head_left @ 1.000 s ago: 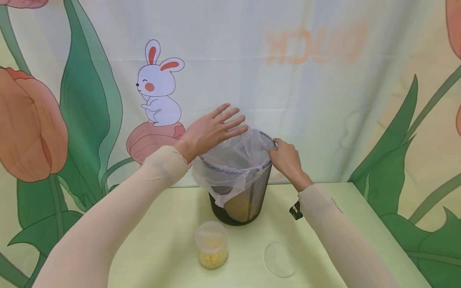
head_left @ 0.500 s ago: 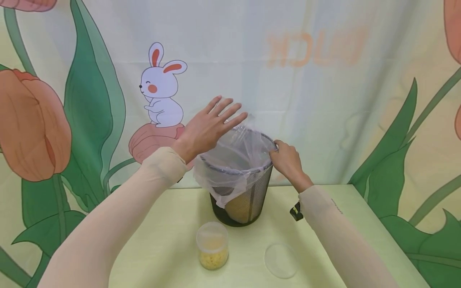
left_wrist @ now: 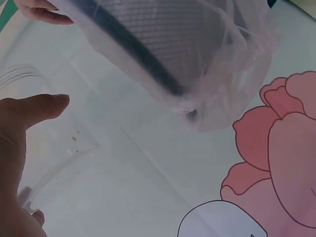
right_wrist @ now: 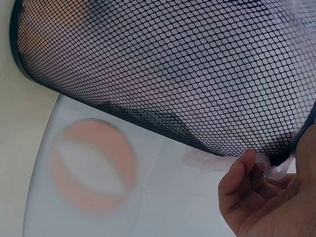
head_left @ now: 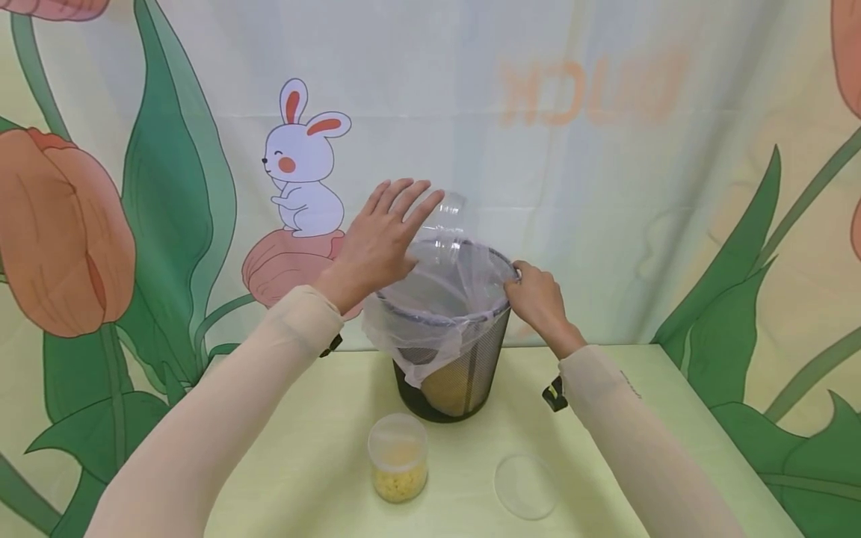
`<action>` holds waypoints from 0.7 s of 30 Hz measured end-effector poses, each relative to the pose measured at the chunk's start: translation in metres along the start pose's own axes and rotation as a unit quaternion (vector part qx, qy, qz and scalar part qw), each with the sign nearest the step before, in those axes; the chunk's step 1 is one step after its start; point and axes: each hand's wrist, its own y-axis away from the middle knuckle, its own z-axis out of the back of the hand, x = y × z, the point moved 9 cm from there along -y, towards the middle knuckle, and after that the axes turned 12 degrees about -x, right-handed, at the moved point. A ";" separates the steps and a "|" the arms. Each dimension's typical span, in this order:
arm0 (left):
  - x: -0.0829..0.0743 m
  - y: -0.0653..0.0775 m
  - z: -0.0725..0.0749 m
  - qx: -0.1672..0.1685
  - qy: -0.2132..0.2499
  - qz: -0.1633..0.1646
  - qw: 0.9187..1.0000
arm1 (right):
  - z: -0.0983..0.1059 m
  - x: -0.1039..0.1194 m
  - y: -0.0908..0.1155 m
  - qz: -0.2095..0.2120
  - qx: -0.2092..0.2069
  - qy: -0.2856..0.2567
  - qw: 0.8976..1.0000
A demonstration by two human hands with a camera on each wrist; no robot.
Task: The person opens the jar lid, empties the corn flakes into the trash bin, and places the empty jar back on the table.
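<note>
In the head view my left hand [head_left: 380, 243] is raised above the left rim of a black mesh wastebasket [head_left: 480, 366] lined with a thin plastic bag [head_left: 430, 340]. It holds a clear plastic jar [head_left: 451, 224], tilted over the basket's mouth. The left wrist view shows my thumb [left_wrist: 44, 108] on the near side of the jar and a few yellow bits clinging inside it. My right hand [head_left: 538, 302] grips the basket's right rim, its fingers curled at the bag's edge in the right wrist view. Something tan shows through the mesh low in the basket.
A second clear jar [head_left: 398, 459], partly filled with small yellow pieces, stands on the pale green table [head_left: 282, 448] before the basket. Right of it lies a round clear lid [head_left: 526, 486]. A printed curtain [head_left: 605, 187] hangs just behind the basket.
My left hand has turned and shifted a little left and up, bringing the clear jar into sight beyond the fingers. The right hand stays on the rim.
</note>
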 end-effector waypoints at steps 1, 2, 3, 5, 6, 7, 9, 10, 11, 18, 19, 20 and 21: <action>0.001 0.001 0.003 -0.010 0.006 0.006 1.000 | 0.000 0.000 0.000 0.000 0.002 -0.001 1.000; 0.002 0.001 0.006 -0.020 0.010 0.011 1.000 | 0.000 0.000 0.000 0.000 0.002 -0.001 1.000; 0.003 0.002 0.009 -0.030 0.015 0.016 0.999 | 0.000 0.000 0.000 0.001 0.002 0.000 1.000; 0.006 0.003 0.014 -0.047 0.024 0.023 0.998 | 0.000 0.000 0.000 0.001 0.002 0.001 1.000; 0.007 0.003 0.016 -0.054 0.029 0.027 0.998 | 0.000 -0.001 0.000 0.001 0.002 0.001 1.000; 0.008 0.004 0.019 -0.060 0.034 0.031 0.997 | 0.000 -0.001 -0.001 0.000 0.002 0.001 1.000; 0.010 0.005 0.023 -0.070 0.047 0.040 0.996 | 0.001 -0.001 -0.001 0.001 0.000 0.001 1.000; 0.011 0.006 0.024 -0.074 0.052 0.044 0.995 | 0.001 -0.001 -0.001 0.000 0.000 0.001 1.000; 0.012 0.007 0.026 -0.080 0.060 0.050 0.994 | 0.001 -0.001 -0.002 0.000 0.001 0.000 1.000; 0.018 0.018 0.038 -0.119 0.093 0.084 0.985 | 0.000 -0.001 -0.001 0.000 0.000 -0.001 1.000; 0.018 0.020 0.040 -0.127 0.099 0.087 0.983 | 0.000 -0.001 -0.001 0.000 0.000 -0.001 1.000; 0.017 0.021 0.043 -0.135 0.105 0.090 0.981 | 0.000 -0.001 -0.001 0.000 -0.001 -0.002 1.000; 0.017 0.022 0.045 -0.143 0.110 0.093 0.979 | 0.000 -0.001 -0.001 0.000 0.000 -0.002 1.000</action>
